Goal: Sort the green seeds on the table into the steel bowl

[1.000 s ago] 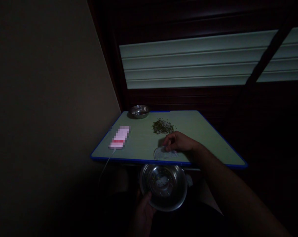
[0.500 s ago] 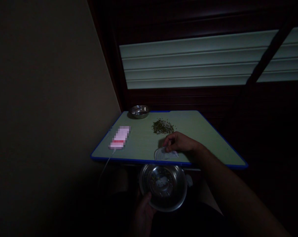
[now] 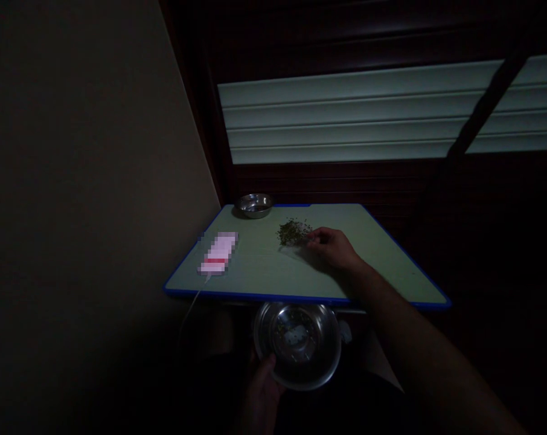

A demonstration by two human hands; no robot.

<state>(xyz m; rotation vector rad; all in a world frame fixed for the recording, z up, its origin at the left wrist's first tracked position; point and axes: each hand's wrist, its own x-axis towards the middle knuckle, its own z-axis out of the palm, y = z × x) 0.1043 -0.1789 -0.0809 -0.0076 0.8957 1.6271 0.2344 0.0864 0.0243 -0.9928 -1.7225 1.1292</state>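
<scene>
My right hand [image 3: 334, 248] is reaching farther forward than before, apparently pinching the clear sheet [image 3: 291, 249] at the grain heap [image 3: 292, 231], left of my fingers; keeping it low should limit scattering. My left hand [image 3: 263, 393] is gripping the bowl [image 3: 330, 350] nearer me.

The left hand [image 3: 263, 386] grips a metal bowl [image 3: 297, 347] below the tabletop's [image 3: 246, 266] near edge; the right hand [image 3: 330, 246] is at the seed pile [image 3: 292, 232]. A small bowl [image 3: 255, 206] sits at the far left corner, a phone [image 3: 219, 254] near the left edge.
</scene>
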